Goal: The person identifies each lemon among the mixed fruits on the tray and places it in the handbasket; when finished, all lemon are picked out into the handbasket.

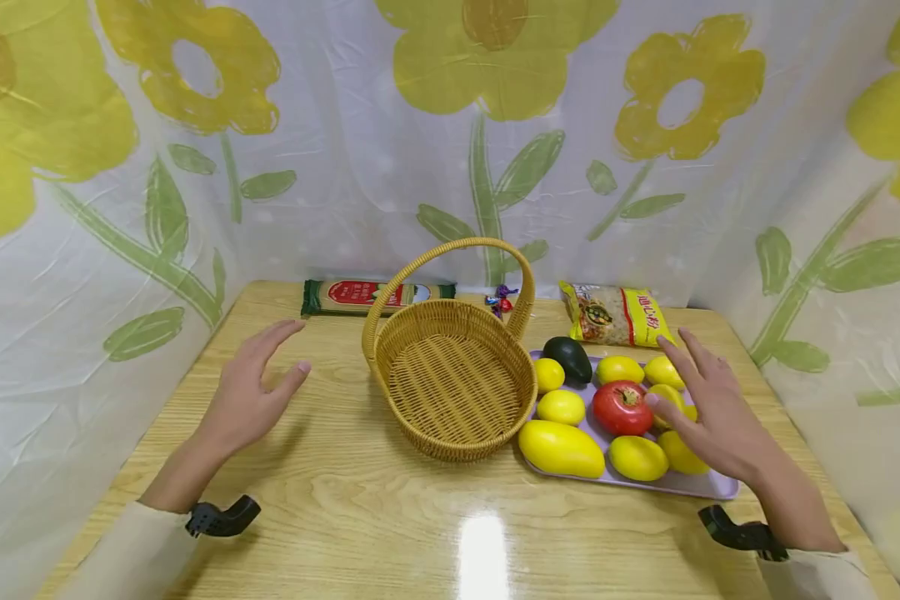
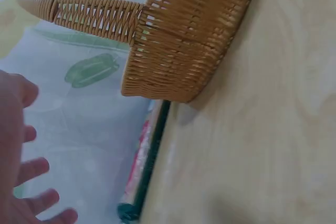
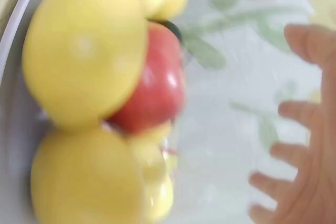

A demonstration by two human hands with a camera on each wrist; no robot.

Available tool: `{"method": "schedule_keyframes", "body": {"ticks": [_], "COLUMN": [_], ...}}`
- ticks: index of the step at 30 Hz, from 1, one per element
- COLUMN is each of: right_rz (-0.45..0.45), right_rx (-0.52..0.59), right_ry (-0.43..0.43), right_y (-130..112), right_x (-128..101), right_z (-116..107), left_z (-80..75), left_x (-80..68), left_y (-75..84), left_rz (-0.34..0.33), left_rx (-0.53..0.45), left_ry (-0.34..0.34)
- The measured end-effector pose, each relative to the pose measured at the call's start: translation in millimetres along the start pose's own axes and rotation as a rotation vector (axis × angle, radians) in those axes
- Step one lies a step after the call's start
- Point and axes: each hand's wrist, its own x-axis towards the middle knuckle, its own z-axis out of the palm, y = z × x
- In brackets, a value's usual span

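Note:
An empty wicker basket [image 1: 453, 379] with a hoop handle stands mid-table; its side [image 2: 178, 45] fills the left wrist view. To its right a lilac tray [image 1: 708, 485] holds several yellow fruits, a yellow mango [image 1: 560, 447], a red pomegranate [image 1: 622, 407] and a dark avocado [image 1: 568, 357]. My right hand [image 1: 701, 400] hovers open over the tray's right side, fingers spread above the yellow fruits, thumb near the pomegranate [image 3: 155, 85]. My left hand [image 1: 258, 379] hovers open above the table, left of the basket, holding nothing.
Along the back edge lie a green noodle packet [image 1: 367, 295], a few wrapped candies [image 1: 500, 301] and a yellow snack bag [image 1: 617, 315]. A flower-printed sheet walls the table on three sides. Bare wood [image 1: 390, 517] lies in front of the basket.

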Motion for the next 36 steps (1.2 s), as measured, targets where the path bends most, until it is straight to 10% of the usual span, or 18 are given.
{"method": "schedule_keyframes", "body": {"ticks": [9, 18, 26, 36], "right_rz": [0.081, 0.105, 0.080, 0.185], "right_rx": [0.256, 0.387, 0.390, 0.216], "right_ry": [0.069, 0.161, 0.263, 0.248], "right_y": [38.2, 72.1, 85.5, 96.8], "right_x": [-50.7, -56.6, -52.3, -59.6], "right_z": [-31.2, -4.9, 30.6, 32.3], "left_z": [7.4, 75.1, 138.1, 164.5], "left_x": [-37.6, -51.2, -68.6, -68.8], "left_y": [8.1, 45.6, 76.8, 95.5], "left_rz": [-0.085, -0.152, -0.130, -0.203], "left_rx": [-0.430, -0.867, -0.821, -0.805], "left_ry": [0.086, 0.268, 0.327, 0.234]}}
